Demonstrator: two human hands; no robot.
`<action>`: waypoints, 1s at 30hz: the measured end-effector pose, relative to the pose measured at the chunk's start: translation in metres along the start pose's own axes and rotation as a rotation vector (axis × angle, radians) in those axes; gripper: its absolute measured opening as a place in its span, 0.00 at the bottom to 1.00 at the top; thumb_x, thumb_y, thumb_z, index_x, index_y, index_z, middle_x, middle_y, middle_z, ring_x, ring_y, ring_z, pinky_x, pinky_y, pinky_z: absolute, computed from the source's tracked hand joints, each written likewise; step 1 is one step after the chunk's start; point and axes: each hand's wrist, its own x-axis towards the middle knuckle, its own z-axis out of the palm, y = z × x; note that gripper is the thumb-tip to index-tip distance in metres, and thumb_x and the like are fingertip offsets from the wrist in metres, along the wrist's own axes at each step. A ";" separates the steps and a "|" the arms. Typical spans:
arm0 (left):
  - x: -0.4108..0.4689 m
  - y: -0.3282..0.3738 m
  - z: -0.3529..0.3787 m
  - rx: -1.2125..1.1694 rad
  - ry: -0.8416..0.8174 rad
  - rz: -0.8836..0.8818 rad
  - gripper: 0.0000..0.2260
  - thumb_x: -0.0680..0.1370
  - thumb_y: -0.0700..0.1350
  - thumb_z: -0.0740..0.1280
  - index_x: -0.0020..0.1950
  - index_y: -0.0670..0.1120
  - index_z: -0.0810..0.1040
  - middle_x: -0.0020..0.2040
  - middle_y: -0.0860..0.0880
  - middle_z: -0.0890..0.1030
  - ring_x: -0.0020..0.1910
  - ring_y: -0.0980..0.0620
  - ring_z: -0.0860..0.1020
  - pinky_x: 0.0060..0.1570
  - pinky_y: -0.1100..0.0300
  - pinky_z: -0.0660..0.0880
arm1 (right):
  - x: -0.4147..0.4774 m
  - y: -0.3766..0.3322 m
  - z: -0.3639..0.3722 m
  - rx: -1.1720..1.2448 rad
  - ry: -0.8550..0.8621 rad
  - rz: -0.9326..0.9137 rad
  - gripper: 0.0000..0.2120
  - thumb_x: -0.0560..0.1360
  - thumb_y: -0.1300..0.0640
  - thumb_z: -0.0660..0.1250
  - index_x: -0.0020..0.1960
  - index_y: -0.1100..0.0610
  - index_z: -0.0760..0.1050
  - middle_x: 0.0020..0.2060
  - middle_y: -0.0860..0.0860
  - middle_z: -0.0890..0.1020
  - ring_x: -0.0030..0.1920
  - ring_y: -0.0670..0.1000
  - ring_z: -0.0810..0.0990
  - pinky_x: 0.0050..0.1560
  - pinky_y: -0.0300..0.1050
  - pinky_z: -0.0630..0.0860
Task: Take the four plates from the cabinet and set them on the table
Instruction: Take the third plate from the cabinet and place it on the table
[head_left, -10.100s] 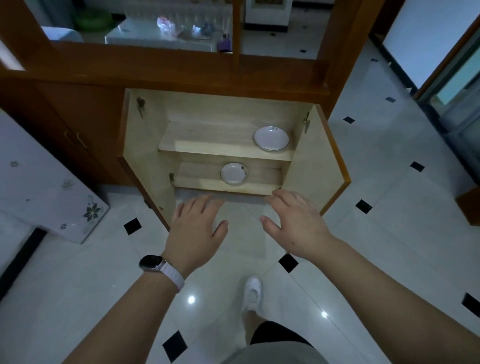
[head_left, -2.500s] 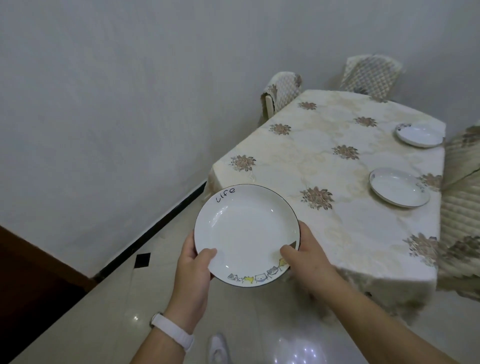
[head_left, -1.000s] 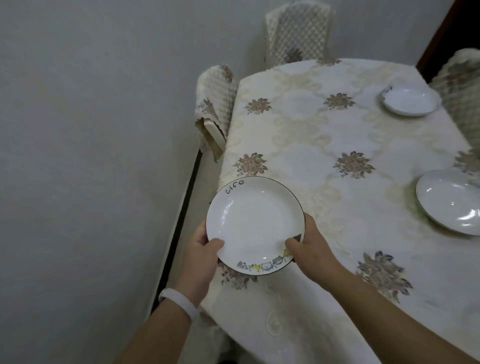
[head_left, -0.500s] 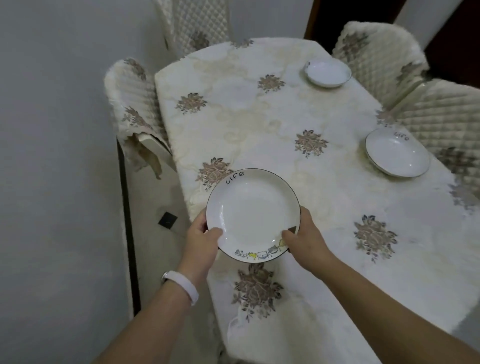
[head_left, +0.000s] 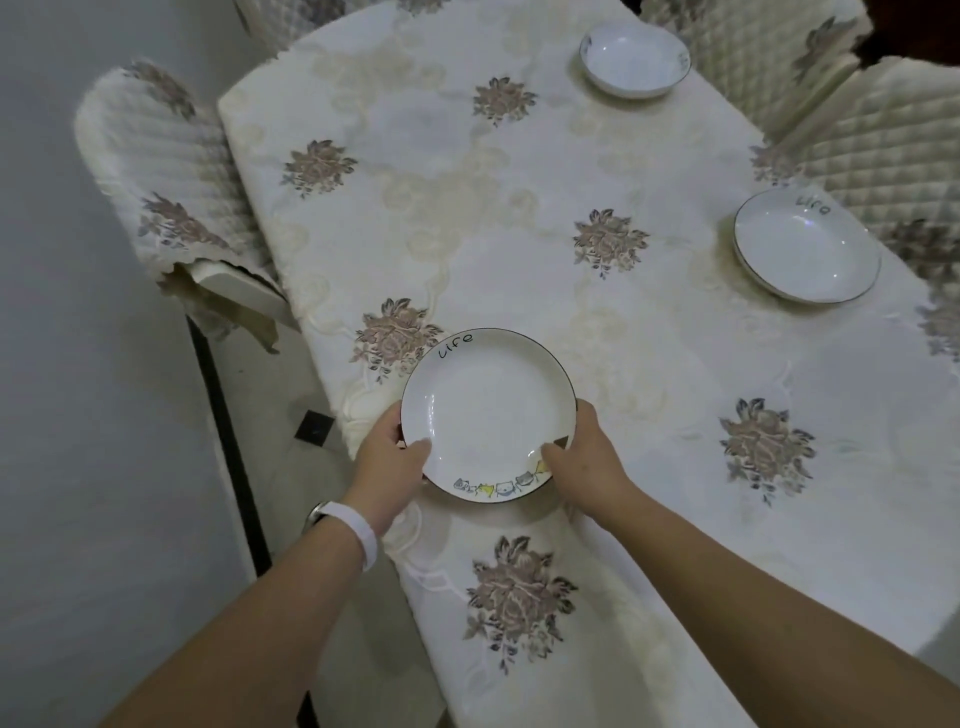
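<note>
A white plate (head_left: 488, 410) with a dark rim, the word "Life" and small cartoon figures is held over the near left part of the table (head_left: 519, 291). My left hand (head_left: 392, 457) grips its left rim with the thumb on top. Its right rim is gripped by my right hand (head_left: 584, 460) in the same way. Whether the plate touches the cloth I cannot tell. A second plate (head_left: 806, 244) lies at the table's right edge. A smaller third plate (head_left: 635, 58) lies at the far end.
A cream tablecloth with brown flower patterns covers the table. Quilted chairs stand on the left (head_left: 166, 171) and on the right (head_left: 883, 130). A grey wall (head_left: 78, 415) runs close along the left, with a narrow strip of tiled floor beside the table.
I have come closer to the table with the plate in both hands. The plate now hangs lower and over the table's near left part. The view has tilted down onto the tabletop.
</note>
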 end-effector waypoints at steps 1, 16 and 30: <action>0.003 -0.003 0.001 0.005 0.005 -0.005 0.25 0.74 0.31 0.62 0.52 0.64 0.78 0.52 0.57 0.84 0.54 0.52 0.81 0.52 0.51 0.80 | 0.005 0.001 0.001 -0.013 -0.006 -0.004 0.27 0.74 0.61 0.62 0.71 0.53 0.58 0.46 0.50 0.75 0.48 0.54 0.76 0.51 0.53 0.76; 0.012 -0.008 0.005 0.116 0.158 -0.068 0.18 0.74 0.35 0.67 0.57 0.57 0.76 0.44 0.53 0.82 0.42 0.52 0.81 0.42 0.58 0.77 | 0.024 0.017 -0.001 -0.043 -0.076 -0.051 0.29 0.74 0.55 0.64 0.72 0.51 0.58 0.51 0.46 0.75 0.49 0.50 0.76 0.44 0.44 0.71; -0.037 0.025 -0.032 0.189 0.048 0.204 0.11 0.78 0.41 0.66 0.59 0.53 0.76 0.52 0.54 0.79 0.44 0.57 0.77 0.43 0.58 0.73 | -0.049 0.000 -0.044 -0.220 0.134 -0.107 0.23 0.79 0.46 0.61 0.72 0.52 0.65 0.62 0.50 0.75 0.57 0.49 0.75 0.56 0.46 0.72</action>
